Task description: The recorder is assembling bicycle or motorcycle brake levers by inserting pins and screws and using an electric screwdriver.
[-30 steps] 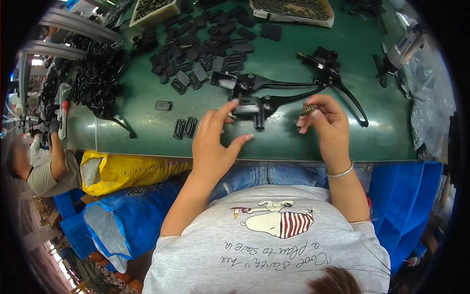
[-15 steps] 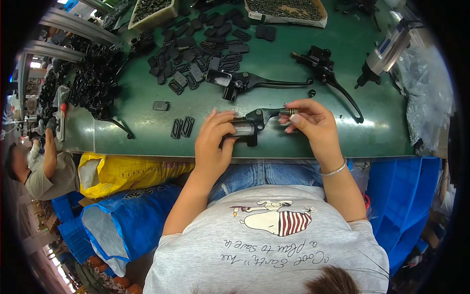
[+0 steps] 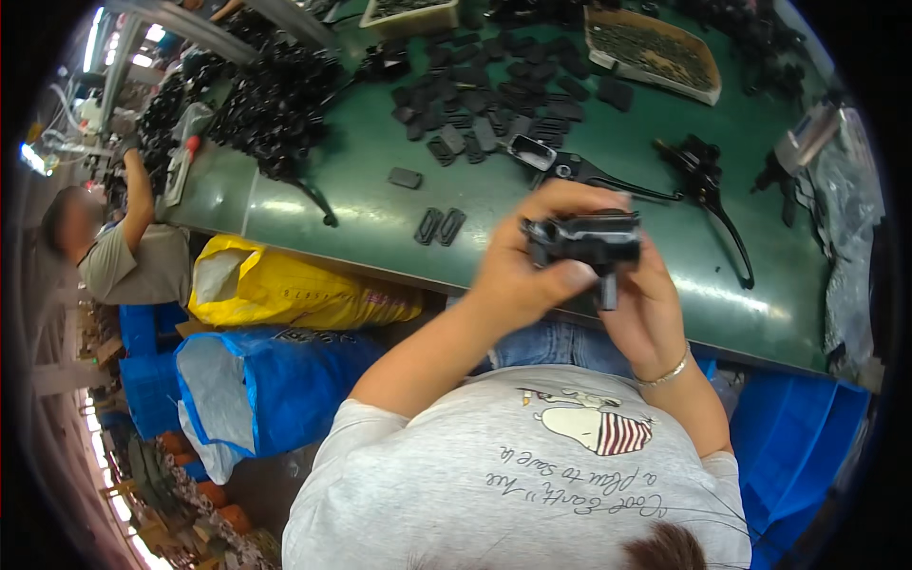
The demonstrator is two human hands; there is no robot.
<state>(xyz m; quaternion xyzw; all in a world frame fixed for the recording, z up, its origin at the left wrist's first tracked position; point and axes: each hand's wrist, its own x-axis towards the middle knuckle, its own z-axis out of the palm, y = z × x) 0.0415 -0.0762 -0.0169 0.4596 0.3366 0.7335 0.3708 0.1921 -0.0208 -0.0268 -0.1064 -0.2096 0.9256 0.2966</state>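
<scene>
Black moulded metal lever housing (image 3: 581, 237): raised above green desk (image 3: 380, 204), clamped between left hand (image 3: 518, 275) and right hand (image 3: 646, 304) fingers; inspection or fitting step, apparently; steady grip needed.

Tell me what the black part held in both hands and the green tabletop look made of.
Black part: probably cast metal or hard plastic, matte black with dull highlights; the look leaves it open. Green tabletop: smooth, slightly glossy sheet, maybe rubber or painted board, showing soft light reflections.

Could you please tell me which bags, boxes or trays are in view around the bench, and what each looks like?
Yellow sack: below the bench edge, bulging, crumpled.
Blue sack: under the yellow one, with a grey lining.
Shallow tray: far right of the green bench, pale-rimmed, holding small dark parts.
Blue crate: lower right, rectangular.
</scene>
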